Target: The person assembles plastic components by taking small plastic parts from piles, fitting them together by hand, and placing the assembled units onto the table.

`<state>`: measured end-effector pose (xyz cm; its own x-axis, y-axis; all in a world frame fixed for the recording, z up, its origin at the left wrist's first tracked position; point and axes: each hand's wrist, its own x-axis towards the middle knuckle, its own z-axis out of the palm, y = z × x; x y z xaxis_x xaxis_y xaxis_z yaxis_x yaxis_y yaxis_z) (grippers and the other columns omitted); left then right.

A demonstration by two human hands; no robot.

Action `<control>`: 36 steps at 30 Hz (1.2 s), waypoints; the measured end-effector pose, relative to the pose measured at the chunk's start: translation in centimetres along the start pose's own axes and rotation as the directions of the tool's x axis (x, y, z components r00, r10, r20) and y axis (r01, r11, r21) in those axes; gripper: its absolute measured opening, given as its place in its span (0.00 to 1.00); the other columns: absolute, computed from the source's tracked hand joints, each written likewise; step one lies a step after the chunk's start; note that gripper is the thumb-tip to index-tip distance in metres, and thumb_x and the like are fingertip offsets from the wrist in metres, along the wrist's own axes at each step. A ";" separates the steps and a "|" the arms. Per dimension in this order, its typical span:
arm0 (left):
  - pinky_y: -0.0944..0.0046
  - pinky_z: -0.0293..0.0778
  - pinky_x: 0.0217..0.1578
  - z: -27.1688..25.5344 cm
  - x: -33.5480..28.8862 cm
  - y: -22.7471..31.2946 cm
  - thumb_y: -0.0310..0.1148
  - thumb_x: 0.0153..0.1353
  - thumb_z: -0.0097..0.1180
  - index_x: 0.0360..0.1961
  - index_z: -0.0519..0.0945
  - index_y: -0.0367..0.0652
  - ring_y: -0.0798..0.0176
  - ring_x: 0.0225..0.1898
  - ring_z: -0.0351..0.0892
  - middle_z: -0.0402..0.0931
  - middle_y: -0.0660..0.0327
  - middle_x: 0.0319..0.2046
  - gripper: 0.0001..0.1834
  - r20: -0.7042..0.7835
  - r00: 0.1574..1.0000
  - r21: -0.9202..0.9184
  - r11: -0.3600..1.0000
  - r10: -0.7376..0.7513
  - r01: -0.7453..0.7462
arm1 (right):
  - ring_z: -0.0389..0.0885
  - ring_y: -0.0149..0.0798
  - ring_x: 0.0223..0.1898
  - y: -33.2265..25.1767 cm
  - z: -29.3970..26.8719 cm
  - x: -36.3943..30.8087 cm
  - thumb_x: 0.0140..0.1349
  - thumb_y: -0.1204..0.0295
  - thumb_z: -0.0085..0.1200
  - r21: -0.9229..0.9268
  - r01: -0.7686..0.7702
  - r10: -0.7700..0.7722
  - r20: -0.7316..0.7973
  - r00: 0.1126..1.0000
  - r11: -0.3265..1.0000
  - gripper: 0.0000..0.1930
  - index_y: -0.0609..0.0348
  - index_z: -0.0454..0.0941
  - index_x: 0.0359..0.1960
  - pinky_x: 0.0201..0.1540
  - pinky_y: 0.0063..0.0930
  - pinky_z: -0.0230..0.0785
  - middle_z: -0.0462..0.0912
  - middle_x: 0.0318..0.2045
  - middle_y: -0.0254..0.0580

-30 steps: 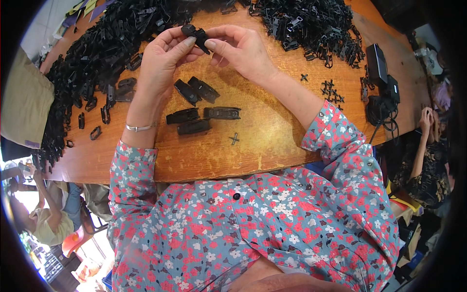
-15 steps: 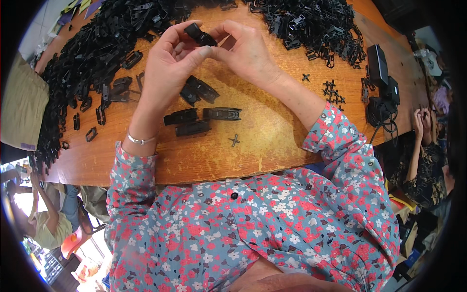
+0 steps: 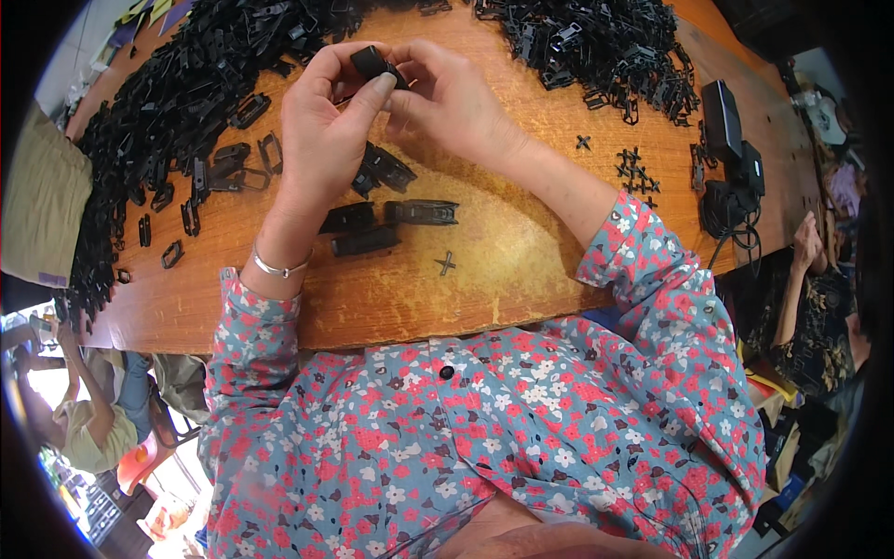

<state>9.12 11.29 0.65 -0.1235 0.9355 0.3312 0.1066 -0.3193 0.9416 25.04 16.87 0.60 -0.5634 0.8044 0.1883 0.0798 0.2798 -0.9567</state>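
Between my two hands, above the far part of the wooden table [image 3: 521, 270], is a small black plastic part [image 3: 371, 61]. My left hand [image 3: 328, 107] is closed on it, the thumb pressed along its near side. The fingers of my right hand [image 3: 452, 98] pinch its right end, which they largely hide. Below my hands lie several long black plastic pieces [image 3: 421, 212], some side by side, some partly behind my left wrist. A single small black cross-shaped piece [image 3: 446, 264] rests nearer the table's front edge.
Large heaps of black plastic frames [image 3: 214, 84] cover the far left, with another heap [image 3: 587, 47] at the far right. Several small black crosses [image 3: 633, 172] lie to the right, beside a black boxy device with a cable [image 3: 731, 168]. Other people sit at both sides.
The black part has turned a little in my fingers, and my left thumb has shifted up along it. My right hand has moved slightly left. The pieces on the table lie as before.
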 end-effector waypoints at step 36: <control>0.73 0.64 0.32 -2.1 0.1 -0.9 0.43 0.80 0.43 0.45 0.85 0.34 0.75 0.28 0.67 0.72 0.69 0.25 0.23 -0.239 0.961 -0.113 0.987 -0.142 0.118 | 0.84 0.26 0.25 -2.5 1.2 -1.5 0.73 0.69 0.55 0.085 -0.230 0.198 0.277 0.940 0.970 0.11 0.68 0.81 0.44 0.30 0.22 0.78 0.84 0.26 0.36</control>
<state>6.90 11.40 -0.06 -0.3692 0.9078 0.1991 -0.0206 -0.2222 0.9748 24.68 14.36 2.45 -0.7420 0.6663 -0.0743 0.1371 0.0423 -0.9897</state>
